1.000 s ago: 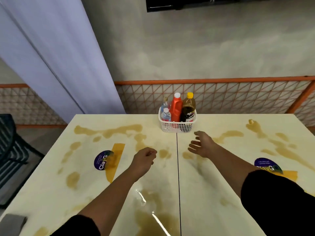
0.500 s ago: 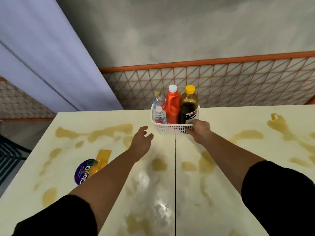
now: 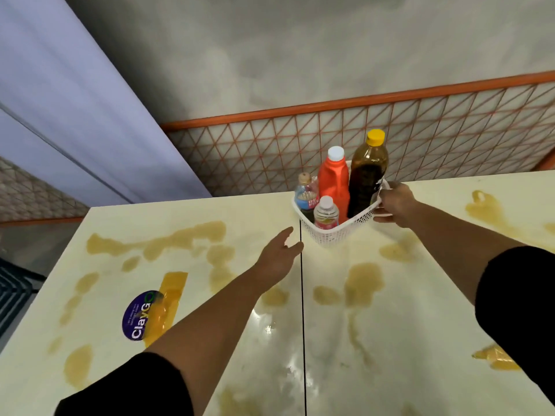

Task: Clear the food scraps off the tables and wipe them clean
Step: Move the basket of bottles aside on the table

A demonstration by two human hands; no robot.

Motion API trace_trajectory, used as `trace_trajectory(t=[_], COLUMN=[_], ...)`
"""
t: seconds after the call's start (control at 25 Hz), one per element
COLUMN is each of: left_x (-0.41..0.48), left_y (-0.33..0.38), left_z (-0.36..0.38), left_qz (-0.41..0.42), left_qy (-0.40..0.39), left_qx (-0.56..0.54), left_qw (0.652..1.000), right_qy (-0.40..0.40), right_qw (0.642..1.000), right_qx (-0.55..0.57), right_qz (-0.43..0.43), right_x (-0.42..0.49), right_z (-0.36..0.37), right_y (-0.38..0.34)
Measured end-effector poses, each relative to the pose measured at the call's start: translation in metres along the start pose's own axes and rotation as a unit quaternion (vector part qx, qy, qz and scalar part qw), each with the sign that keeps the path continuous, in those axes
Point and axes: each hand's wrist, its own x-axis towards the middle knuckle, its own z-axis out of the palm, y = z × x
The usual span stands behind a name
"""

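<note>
Since the earlier frame, the white basket (image 3: 336, 235) has been shifted from astride the seam (image 3: 301, 295) onto the right table (image 3: 450, 295) and turned, so that one corner now points toward the viewer. Its right rim is gripped by the right hand (image 3: 395, 205), with the fingers curled over the edge and the thumb held under it. Whether the base is lifted clear of the table cannot be told.

Four bottles are carried upright in the basket. A dark bottle (image 3: 368, 175) with a yellow cap is set at the right, nearest the gripping hand, and a red bottle (image 3: 333, 187) with a white cap just beside it. A small clear bottle (image 3: 326, 216) is placed in front of the red one, and a small blue-labelled bottle (image 3: 306, 196) at the left.

The left hand (image 3: 282, 253) is held spread and relaxed over the far part of the left table (image 3: 150, 220). Its fingertips are extended to the seam, near the basket but apart from it, and nothing is held in it.

Both tables are marked with brownish spill stains (image 3: 365, 280), and wet glare is seen near the seam. A round purple sticker (image 3: 139, 316) and a strip of yellow tape (image 3: 171, 292) are found on the left table. Black sleeves (image 3: 135, 385) are worn on both arms. An orange-railed lattice panel (image 3: 420, 130) is seen behind the tables.
</note>
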Motion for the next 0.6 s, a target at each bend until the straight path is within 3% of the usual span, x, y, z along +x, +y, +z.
trace_trajectory(t=[0.36,0.6], left_x=[-0.009,-0.041], left_y=[0.014,0.001], left_z=[0.029,0.030], left_qz=[0.020,0.015], left_qy=[-0.030,-0.010], left_qx=[0.054,0.027], left_qw=[0.998,0.999], right_qy=[-0.065,-0.133], right_qw=[0.996,0.989], right_qx=[0.063,0.025], right_qz=[0.021,0.060], right_x=[-0.020,-0.061], right_z=[-0.010,-0.017], right_y=[0.029,0.050])
